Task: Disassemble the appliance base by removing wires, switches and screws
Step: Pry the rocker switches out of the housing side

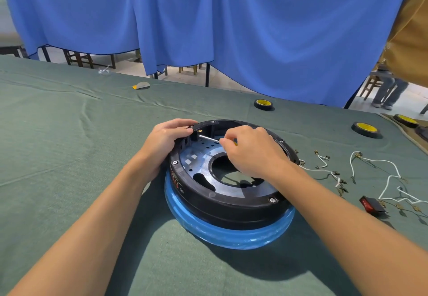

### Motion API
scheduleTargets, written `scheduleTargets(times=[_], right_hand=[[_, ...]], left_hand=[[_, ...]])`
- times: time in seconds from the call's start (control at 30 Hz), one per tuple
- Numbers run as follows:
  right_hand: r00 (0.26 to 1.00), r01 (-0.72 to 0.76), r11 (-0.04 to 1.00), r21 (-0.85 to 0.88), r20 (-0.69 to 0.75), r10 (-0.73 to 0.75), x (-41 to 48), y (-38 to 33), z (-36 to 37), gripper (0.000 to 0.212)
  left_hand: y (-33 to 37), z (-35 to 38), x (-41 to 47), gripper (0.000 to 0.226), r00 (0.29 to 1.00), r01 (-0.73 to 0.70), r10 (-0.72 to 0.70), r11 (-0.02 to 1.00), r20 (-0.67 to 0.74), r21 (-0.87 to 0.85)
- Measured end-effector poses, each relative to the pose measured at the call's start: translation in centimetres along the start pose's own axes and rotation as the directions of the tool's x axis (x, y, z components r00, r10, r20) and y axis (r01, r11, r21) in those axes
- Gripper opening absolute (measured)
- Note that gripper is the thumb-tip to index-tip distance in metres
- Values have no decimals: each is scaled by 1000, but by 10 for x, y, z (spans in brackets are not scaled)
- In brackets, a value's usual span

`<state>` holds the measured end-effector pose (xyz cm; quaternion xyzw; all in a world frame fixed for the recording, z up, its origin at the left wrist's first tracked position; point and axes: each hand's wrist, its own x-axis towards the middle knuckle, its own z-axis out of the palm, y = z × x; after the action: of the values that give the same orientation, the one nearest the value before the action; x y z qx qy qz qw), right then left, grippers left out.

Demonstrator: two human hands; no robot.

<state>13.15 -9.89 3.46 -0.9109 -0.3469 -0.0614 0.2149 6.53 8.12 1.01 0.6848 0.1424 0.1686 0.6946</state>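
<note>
The round black appliance base (215,200) lies on the green cloth with a blue film-wrapped rim (231,235) beneath it and a grey metal plate inside. My left hand (164,140) grips the base's far-left rim. My right hand (252,152) reaches over the middle and pinches a screwdriver (208,138), whose thin metal shaft points left at a small black part with a yellow tab on the inner wall. Screws (272,200) sit in the rim. Removed white wires (379,175) and a red rocker switch (372,204) lie to the right.
Three black tape rolls with yellow cores (264,104) (366,129) (405,120) stand at the back right. A small grey and yellow scrap (141,85) lies far back. Blue curtains hang behind the table; a person's legs (386,91) show at right.
</note>
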Motion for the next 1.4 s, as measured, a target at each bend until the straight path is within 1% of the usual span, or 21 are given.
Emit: scheduleTargets(times=[0.2, 0.33, 0.4, 0.47, 0.5, 0.53, 0.57, 0.6, 0.63, 0.67, 0.7, 0.73, 0.77, 0.83, 0.87, 0.93, 1.0, 1.07, 1.13, 1.2, 1.4], right_hand=[[999, 15, 1000, 1, -32, -15, 4, -2, 0, 34], [999, 25, 998, 54, 27, -27, 7, -3, -1, 35], [988, -77, 976, 202, 146, 47, 11, -1, -2, 36], [928, -282, 869, 406, 347, 139, 12, 0, -7, 36], [910, -320, 839, 440, 388, 143, 13, 0, -8, 36], [927, -273, 872, 406, 353, 125, 14, 1, -8, 36], [963, -160, 943, 291, 257, 85, 13, 0, -7, 35], [991, -31, 993, 112, 130, 17, 12, -1, -4, 34], [998, 68, 994, -86, 3, -68, 11, -2, -2, 33], [986, 119, 962, -246, -88, -144, 8, -4, -1, 32], [969, 148, 934, -324, -139, -202, 7, -5, -1, 31], [965, 160, 927, -339, -143, -219, 7, -5, 0, 31], [976, 156, 949, -273, -103, -190, 8, -3, 1, 32], [996, 47, 998, 52, 74, -51, 13, 0, 0, 37], [984, -44, 979, 201, 178, 8, 14, 1, -3, 39], [948, -163, 931, 327, 312, 56, 13, 1, -7, 40], [958, -104, 952, 289, 285, 19, 11, -1, -6, 41], [988, 39, 995, 95, 142, -53, 8, -3, -1, 41], [997, 81, 994, -75, 18, -80, 5, -2, 2, 40], [996, 76, 991, -111, -35, -80, 4, 1, 1, 40], [998, 49, 995, -92, -30, -52, 3, 4, 0, 40]], left_hand=[[-6, 3, 0, 27, 999, 47, -47, 990, -2, -136], [-8, 5, 0, 30, 998, 46, -52, 985, -31, -167], [-8, 6, 0, 29, 998, 44, -52, 986, -46, -162], [-9, 6, 0, 30, 997, 47, -56, 986, -54, -157], [-9, 7, 1, 29, 997, 48, -58, 987, -58, -156], [-9, 7, 1, 29, 996, 48, -58, 987, -62, -156], [-10, 6, 1, 28, 996, 47, -57, 986, -63, -159], [-10, 6, 1, 27, 996, 45, -56, 986, -65, -162], [-10, 6, 1, 27, 996, 44, -55, 986, -66, -163], [-11, 6, 1, 27, 996, 43, -55, 986, -67, -161], [-11, 6, 1, 27, 996, 44, -55, 987, -68, -157], [-11, 6, 1, 27, 996, 44, -55, 987, -69, -154], [-11, 6, 1, 27, 996, 43, -54, 987, -72, -153], [-11, 7, 1, 26, 996, 35, -48, 987, -79, -160], [-11, 7, 1, 25, 996, 31, -45, 986, -82, -163], [-12, 8, 1, 24, 995, 26, -40, 986, -87, -162], [-12, 7, 1, 24, 995, 20, -36, 986, -92, -163], [-13, 6, 2, 25, 995, 4, -20, 987, -100, -163], [-14, 5, 2, 24, 995, -12, -5, 987, -102, -163], [-14, 5, 3, 23, 994, -17, -2, 985, -110, -170], [-14, 5, 3, 22, 993, -24, 3, 983, -115, -181]])
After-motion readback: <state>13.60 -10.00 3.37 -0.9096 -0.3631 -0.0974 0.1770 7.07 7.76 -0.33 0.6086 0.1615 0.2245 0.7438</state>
